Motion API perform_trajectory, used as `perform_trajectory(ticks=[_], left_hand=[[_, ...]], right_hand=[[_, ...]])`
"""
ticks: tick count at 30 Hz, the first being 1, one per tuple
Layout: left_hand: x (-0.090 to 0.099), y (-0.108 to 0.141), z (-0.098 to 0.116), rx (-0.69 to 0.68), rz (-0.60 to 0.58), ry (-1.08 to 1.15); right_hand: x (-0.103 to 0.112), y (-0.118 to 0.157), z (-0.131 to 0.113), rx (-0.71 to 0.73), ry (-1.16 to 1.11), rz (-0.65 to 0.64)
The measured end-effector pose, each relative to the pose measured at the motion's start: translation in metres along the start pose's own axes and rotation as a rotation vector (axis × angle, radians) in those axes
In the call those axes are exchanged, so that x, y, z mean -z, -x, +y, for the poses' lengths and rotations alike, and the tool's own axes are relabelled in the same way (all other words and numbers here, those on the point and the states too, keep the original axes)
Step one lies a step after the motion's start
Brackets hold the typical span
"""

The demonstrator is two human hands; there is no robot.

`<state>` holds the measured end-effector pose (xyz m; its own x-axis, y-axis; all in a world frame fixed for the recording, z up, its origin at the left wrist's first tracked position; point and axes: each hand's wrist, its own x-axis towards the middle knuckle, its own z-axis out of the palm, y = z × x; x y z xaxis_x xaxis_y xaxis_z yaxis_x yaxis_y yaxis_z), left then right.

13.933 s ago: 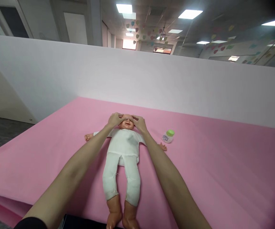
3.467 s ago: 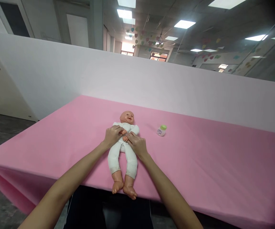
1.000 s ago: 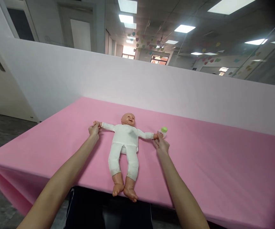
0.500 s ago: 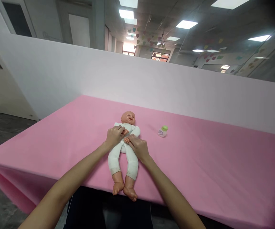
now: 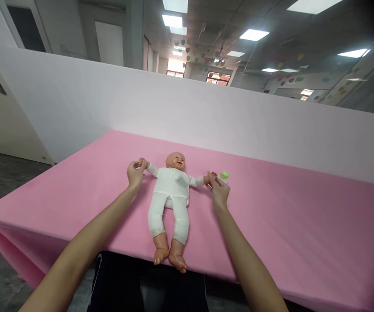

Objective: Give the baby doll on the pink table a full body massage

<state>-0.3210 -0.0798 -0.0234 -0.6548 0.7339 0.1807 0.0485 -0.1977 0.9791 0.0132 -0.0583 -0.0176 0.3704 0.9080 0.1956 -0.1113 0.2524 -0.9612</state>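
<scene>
Doll lies arms outspread, earlier belly crossing undone; flanking it, left hand and right hand each grip a doll hand.

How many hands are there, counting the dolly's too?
4: the person's left hand holds one doll hand, left of the doll; the right hand holds the other doll hand, near the green-lidded jar. Both doll hands are partly covered.
</scene>
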Motion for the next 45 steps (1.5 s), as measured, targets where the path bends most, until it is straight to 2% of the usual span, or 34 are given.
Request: perform_trajectory(ticks=[3, 6, 9, 12, 14, 17, 21, 24, 26, 28, 31, 34, 37, 41, 45], left_hand=[[0.01, -0.016, -0.015, 0.271, 0.13, 0.229], [0.016, -0.022, -0.026, 0.383, 0.246, 0.316], [0.019, -0.024, -0.031, 0.453, 0.273, 0.303], [0.017, -0.026, -0.028, 0.449, 0.25, 0.263], [0.012, -0.023, -0.021, 0.343, 0.212, 0.199], [0.0, -0.007, -0.005, 0.049, 0.108, -0.002], [-0.019, 0.031, 0.011, -0.381, -0.156, -0.369], [-0.028, 0.054, 0.008, -0.624, -0.35, -0.649], [-0.031, 0.061, 0.002, -0.729, -0.453, -0.797], [-0.032, 0.062, -0.003, -0.781, -0.518, -0.883], [-0.033, 0.061, -0.003, -0.788, -0.561, -0.912], [-0.031, 0.058, 0.003, -0.721, -0.509, -0.827], [-0.024, 0.046, 0.011, -0.546, -0.371, -0.584], [-0.005, 0.016, 0.014, -0.148, -0.141, -0.115], [0.015, -0.012, 0.001, 0.273, -0.01, 0.216]], right_hand=[[0.02, -0.016, 0.013, -0.284, -0.158, 0.175], [0.032, -0.023, 0.023, -0.477, -0.26, 0.296], [0.036, -0.025, 0.024, -0.554, -0.336, 0.324], [0.033, -0.024, 0.018, -0.538, -0.325, 0.324], [0.025, -0.019, 0.011, -0.455, -0.307, 0.304], [0.005, -0.001, 0.0, -0.211, -0.227, 0.163], [-0.024, 0.034, -0.006, 0.181, 0.086, -0.161], [-0.035, 0.059, 0.0, 0.48, 0.457, -0.468], [-0.037, 0.069, 0.006, 0.678, 0.699, -0.607], [-0.038, 0.075, 0.01, 0.82, 0.858, -0.683], [-0.039, 0.076, 0.011, 0.85, 0.934, -0.735], [-0.039, 0.069, 0.004, 0.693, 0.804, -0.683], [-0.033, 0.051, -0.006, 0.433, 0.44, -0.485], [-0.012, 0.017, -0.011, 0.133, 0.036, -0.106], [0.015, -0.008, 0.004, -0.19, -0.174, 0.117]])
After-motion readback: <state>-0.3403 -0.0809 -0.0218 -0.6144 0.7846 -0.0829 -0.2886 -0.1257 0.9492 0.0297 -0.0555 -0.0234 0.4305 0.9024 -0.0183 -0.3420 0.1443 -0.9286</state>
